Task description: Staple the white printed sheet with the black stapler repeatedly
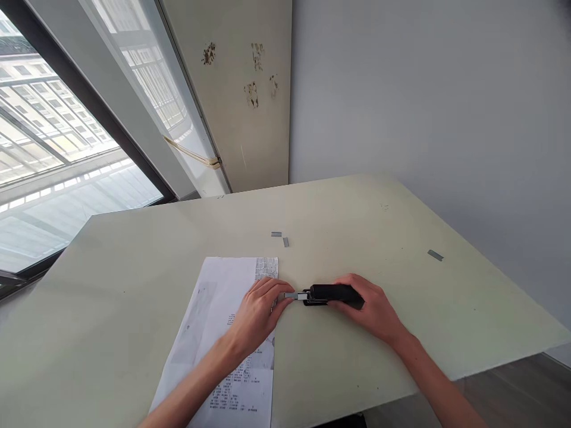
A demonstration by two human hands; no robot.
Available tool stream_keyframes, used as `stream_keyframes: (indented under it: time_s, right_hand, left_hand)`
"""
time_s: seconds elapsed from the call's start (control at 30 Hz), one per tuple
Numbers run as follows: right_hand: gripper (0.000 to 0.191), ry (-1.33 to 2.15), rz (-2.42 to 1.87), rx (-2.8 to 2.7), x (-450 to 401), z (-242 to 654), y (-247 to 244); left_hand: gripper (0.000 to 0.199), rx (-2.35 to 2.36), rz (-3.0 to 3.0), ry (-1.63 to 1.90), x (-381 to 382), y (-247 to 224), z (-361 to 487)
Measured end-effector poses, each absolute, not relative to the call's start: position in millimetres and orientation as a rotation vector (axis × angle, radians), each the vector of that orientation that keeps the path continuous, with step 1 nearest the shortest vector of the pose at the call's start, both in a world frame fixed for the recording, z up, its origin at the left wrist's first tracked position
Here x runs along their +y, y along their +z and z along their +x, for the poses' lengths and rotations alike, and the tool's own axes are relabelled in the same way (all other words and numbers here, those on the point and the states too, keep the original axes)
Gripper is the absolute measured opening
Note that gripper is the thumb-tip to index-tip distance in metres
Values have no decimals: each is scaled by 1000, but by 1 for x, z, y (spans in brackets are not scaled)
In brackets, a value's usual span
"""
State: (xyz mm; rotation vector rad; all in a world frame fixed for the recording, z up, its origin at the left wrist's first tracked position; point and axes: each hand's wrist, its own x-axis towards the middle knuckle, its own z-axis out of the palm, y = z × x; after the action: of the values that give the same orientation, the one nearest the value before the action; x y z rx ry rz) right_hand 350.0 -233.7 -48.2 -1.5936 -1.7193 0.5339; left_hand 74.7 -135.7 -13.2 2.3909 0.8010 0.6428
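Observation:
A black stapler (336, 292) lies sideways over the table, and my right hand (372, 309) is closed around its right part. From the stapler's left end a silver metal strip (292, 295) sticks out. My left hand (259, 309) pinches the strip's outer end between thumb and fingers. Whether this is the stapler's own staple tray or a row of staples I cannot tell. Beneath my left hand and forearm are printed sheets of paper (209, 309), partly covered by them.
Two short staple strips (276, 234) lie beyond the paper on the pale table (357, 226). Another staple strip (435, 255) is at the right. A grey wall (423, 89) borders the table's far right side, and a window (53, 107) is at the left.

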Motion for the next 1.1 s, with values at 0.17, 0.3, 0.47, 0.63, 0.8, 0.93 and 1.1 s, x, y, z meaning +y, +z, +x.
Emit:
stream_keyframes:
  time_s: [0.17,0.3,0.47,0.63,0.8,0.93,1.1]
  right_hand:
    - [25,543,-1588,-1716,-234,350,-49]
    - [24,535,-1587,-1721,-233,350,-49]
    - [24,524,-1590,-1722,-233,350,-47]
    - [24,550,-1593,-1703,-233,349,-45]
    - [27,686,-1638,-1639,-232,349,-40]
    - [29,800,-1585,-1624,-228,351,-35]
    - [28,877,-1498,-1611,-225,350,-34]
  left_hand:
    - [20,817,2351,655,-136,-13,75]
    - [20,806,2374,618,-136,-14,75]
    - [21,801,2424,615,-137,-18,78]
    - [21,778,2457,614,-131,-18,72]
    - [23,650,2426,562,-110,-15,54]
    - [22,514,2336,501,-98,-15,52]
    - [27,364,2368,483,-91,-19,75]
